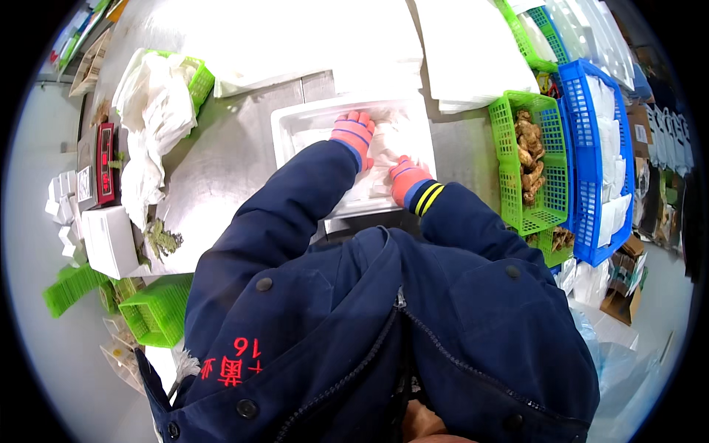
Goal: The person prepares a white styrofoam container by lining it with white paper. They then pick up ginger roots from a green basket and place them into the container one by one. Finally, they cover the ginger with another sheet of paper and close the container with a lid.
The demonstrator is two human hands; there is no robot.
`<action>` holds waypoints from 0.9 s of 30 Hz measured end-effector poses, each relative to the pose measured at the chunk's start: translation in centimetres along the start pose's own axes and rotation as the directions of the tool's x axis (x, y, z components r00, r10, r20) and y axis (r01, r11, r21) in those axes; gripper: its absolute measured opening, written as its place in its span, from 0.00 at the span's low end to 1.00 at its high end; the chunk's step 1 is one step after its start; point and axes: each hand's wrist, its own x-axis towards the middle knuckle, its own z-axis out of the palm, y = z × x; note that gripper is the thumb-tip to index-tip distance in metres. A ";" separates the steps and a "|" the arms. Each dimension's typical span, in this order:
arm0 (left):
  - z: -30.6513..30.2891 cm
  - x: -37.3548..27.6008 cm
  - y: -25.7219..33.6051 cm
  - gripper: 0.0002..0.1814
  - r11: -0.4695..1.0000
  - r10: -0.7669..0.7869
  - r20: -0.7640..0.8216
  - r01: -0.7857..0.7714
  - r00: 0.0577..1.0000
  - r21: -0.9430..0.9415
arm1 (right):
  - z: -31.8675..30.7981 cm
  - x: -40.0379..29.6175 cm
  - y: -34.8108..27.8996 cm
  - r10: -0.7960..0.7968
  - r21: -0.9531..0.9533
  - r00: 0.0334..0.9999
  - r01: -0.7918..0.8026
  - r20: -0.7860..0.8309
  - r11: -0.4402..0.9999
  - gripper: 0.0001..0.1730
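Note:
A white foam box point(286, 130) lies before me on the metal table, with crumpled thin white sheeting point(390, 133) inside it. My left hand point(354, 136), in a coral glove with blue stripes, presses palm down on the left part of the sheeting, fingers pointing away from me. At the near right of the box, my right hand point(409, 178), gloved alike, touches the sheeting with its fingers bent. Whether its fingertips pinch the sheeting cannot be told. What lies under the sheeting is hidden.
Right of the box, a green plastic basket point(504, 166) holds brown knobbly pieces, beside a blue crate point(584, 166) of white packets. White sheets point(471, 55) lie beyond. Leftward are a cloth-draped green basket point(200, 83), a red digital scale point(105, 160), a white box point(111, 241) and green sprigs point(162, 239).

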 end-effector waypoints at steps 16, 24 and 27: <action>4.0 -12.3 -4.1 0.40 0.845 -0.445 -0.444 0.201 0.778 -0.496 | -14.0 4.6 15.7 0.219 -0.194 0.903 -0.306 -0.371 0.932 0.41; 3.3 -12.1 -4.4 0.35 0.802 -0.464 -0.411 0.175 0.784 -0.571 | -9.8 7.1 18.8 -0.095 -0.222 0.697 -0.095 -0.711 0.970 0.12; 3.5 -12.1 -4.4 0.34 0.811 -0.447 -0.418 0.161 0.791 -0.562 | -10.4 7.8 19.6 -0.026 -0.201 0.765 -0.137 -0.644 0.970 0.13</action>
